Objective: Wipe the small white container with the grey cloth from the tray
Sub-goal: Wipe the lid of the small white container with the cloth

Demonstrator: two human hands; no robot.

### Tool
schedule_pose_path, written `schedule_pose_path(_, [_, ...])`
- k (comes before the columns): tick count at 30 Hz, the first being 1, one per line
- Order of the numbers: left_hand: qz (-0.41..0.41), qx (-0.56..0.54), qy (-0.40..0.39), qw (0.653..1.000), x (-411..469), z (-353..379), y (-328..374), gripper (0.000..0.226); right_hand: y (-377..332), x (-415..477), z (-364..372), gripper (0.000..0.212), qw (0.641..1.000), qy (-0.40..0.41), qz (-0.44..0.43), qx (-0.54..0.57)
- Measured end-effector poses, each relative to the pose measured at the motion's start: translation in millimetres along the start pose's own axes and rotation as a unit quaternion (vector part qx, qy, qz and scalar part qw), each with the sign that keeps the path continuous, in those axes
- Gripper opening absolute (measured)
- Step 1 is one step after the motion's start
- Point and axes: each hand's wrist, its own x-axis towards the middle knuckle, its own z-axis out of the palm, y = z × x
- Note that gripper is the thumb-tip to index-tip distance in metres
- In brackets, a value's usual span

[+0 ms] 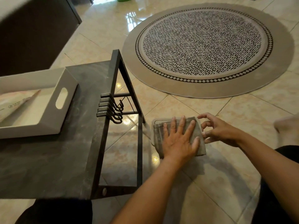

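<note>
- Step in hand, by judgement: wiping the top of the container [155,122] with the cloth [196,136]. Best done with even, flat pressure, strokes carried out to the corners, cloth kept spread rather than bunched.
- Left hand [179,139] laid flat with fingers spread, palm down on the cloth, pressing and not gripping.
- Right hand [218,131] just right of the left, fingers curled loosely at the container's right edge, steadying it; whether actually clasping or only touching cannot be told.
- Worth holding that right edge firm: glossy tile floor [242,113] under the hands, likely slippery, so a sliding container is a risk.
- Container lying on the floor under the left hand, mostly covered; only its far-left corner and rim showing.
- Round patterned rug [207,46] well beyond the hands.
- Dark low table [48,159] left of the left hand, with hooks [111,107] on its near side.
- White tray [64,97] on that table, farther left.
</note>
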Motion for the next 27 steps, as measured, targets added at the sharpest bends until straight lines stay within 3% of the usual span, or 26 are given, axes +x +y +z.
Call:
schedule_pose_path(7, [-0.010,0.002,-0.006,1.000,16,-7,-1,0.064,-1,3,-4,0.064,1.000,-0.005,0.005,0.012])
schedule_pose_path(12, [0.037,0.018,-0.015,0.999,16,-7,5,0.061,-3,3,-3,0.062,1.000,-0.010,0.002,0.006])
schedule_pose_path(18, [-0.077,-0.019,0.028,0.996,4,-7,-19,0.064,-3,2,-2,0.060,1.000,0.005,0.009,0.006])
schedule_pose_path(24, [-0.009,0.022,-0.010,1.000,6,-6,7,0.062,-6,2,-1,0.062,1.000,-0.007,0.008,0.017])
schedule_pose_path(27, [-0.082,0.001,-0.005,0.997,20,-15,-18,0.064,-4,1,-1,0.062,1.000,0.001,0.014,0.021])
